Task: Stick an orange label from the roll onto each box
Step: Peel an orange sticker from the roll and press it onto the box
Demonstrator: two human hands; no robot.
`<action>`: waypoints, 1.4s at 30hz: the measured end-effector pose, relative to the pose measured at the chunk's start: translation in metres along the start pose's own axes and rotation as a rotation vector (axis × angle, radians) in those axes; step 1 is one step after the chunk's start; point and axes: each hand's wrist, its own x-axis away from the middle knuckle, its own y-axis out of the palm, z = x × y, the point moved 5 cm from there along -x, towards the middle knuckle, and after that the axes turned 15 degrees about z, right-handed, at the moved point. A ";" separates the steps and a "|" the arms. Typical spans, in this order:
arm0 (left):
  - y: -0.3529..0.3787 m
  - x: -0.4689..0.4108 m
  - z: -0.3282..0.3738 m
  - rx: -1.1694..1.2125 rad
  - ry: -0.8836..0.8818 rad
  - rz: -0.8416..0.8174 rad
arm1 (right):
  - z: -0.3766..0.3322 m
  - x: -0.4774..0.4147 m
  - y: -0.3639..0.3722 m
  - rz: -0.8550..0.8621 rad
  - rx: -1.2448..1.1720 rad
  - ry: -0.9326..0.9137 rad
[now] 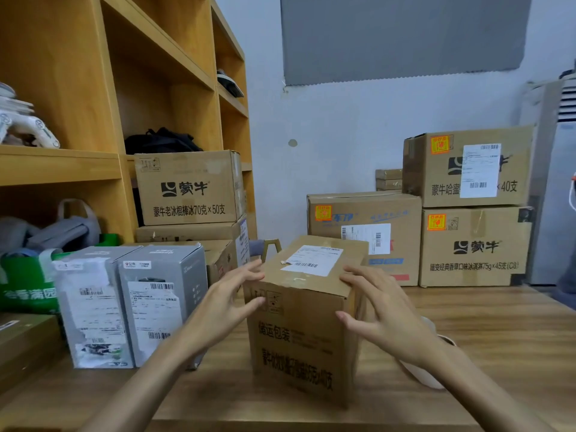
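cardboard box (299,338) stands upright on the worktop (483,338), close in front of you. your left hand (232,294) and right hand (377,307) flank its upper corners, fingers spread, gripping nothing. it looks stiff, probably light; take it by the side walls, not the taped top

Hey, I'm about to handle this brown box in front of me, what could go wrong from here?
The box stands close to the front edge of the table, so pulling it nearer might tip it off. Its top carries a white shipping label; an orange sticker placed carelessly could cover the barcode. Your left hand works right beside the grey boxes, which an elbow might knock.
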 end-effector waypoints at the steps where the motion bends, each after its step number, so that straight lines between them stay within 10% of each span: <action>1: 0.000 0.003 0.003 -0.003 0.007 0.009 | 0.004 0.000 -0.002 0.001 -0.019 0.012; 32: 0.043 -0.011 0.018 -0.245 0.134 0.025 | 0.062 -0.004 0.028 -0.057 -0.248 0.290; 42: 0.103 0.000 0.104 -0.240 0.609 0.053 | 0.095 0.035 -0.025 -0.019 0.011 0.259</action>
